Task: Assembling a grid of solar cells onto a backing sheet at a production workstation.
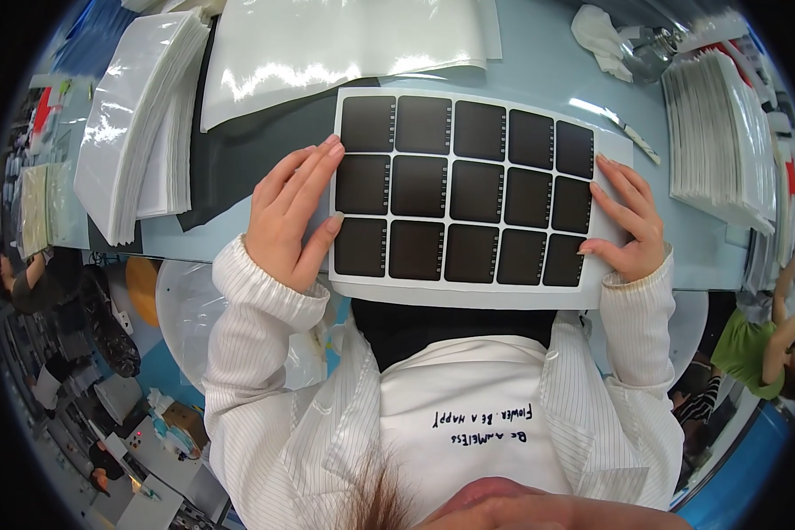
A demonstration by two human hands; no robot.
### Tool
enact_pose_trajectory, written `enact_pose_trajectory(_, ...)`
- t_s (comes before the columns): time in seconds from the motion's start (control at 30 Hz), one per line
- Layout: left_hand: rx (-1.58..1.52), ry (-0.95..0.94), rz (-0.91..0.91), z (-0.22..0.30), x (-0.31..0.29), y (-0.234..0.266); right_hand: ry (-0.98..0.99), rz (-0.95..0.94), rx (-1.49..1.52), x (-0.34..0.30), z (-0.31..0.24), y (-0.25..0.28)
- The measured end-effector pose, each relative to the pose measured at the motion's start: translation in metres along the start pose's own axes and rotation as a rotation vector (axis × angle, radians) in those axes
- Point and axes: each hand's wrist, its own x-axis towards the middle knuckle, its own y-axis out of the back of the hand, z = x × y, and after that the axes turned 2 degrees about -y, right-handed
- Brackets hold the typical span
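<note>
A white sheet (362, 92) lies in front of me at the table's near edge. On it are three rows of dark, rounded squares (476, 192), each with a line of small marks down its right side. A further white layer shows beneath it along the right and near sides. My left hand (293, 212) rests at the sheet's left edge, fingers stretched out and thumb apart. At the right edge, my right hand (630, 221) touches the sheet with its fingers spread and the thumb on the lower right square. Neither hand is wrapped round anything.
A tall stack of white sheets (132, 124) stands at the left, and another stack (714, 137) at the right. Glossy white film (344, 49) lies at the back over a dark sheet (265, 150). A cutter knife (627, 132) and a glass bottle (652, 55) are at the back right.
</note>
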Motion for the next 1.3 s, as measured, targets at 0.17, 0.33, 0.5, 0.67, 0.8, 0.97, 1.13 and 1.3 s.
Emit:
enact_pose_trajectory(0.17,0.015,0.005,-0.035,0.002,-0.004,-0.002,-0.006,-0.021,0.021,0.002,0.000,0.003)
enact_pose_trajectory(0.33,-0.008,0.030,-0.036,0.011,-0.011,-0.003,-0.005,-0.047,0.037,0.004,-0.001,0.008)
enact_pose_trajectory(0.5,-0.010,0.038,-0.043,0.017,-0.015,0.000,-0.001,-0.072,0.047,0.005,-0.001,0.010)
enact_pose_trajectory(0.67,-0.009,0.040,-0.039,0.013,-0.016,0.001,0.045,-0.069,0.103,0.008,-0.001,0.010)
enact_pose_trajectory(0.8,-0.013,0.044,-0.032,0.011,-0.016,-0.002,0.041,-0.061,0.092,0.005,0.003,0.007)
enact_pose_trajectory(0.97,0.008,0.040,-0.026,0.011,-0.017,-0.004,0.043,-0.054,0.091,0.004,0.005,0.006)
enact_pose_trajectory(1.13,0.033,0.044,-0.038,0.013,-0.016,-0.005,0.013,-0.069,0.094,0.002,0.004,0.008)
enact_pose_trajectory(1.3,0.075,0.052,-0.050,0.012,-0.017,-0.005,0.008,-0.073,0.129,0.004,0.003,0.009)
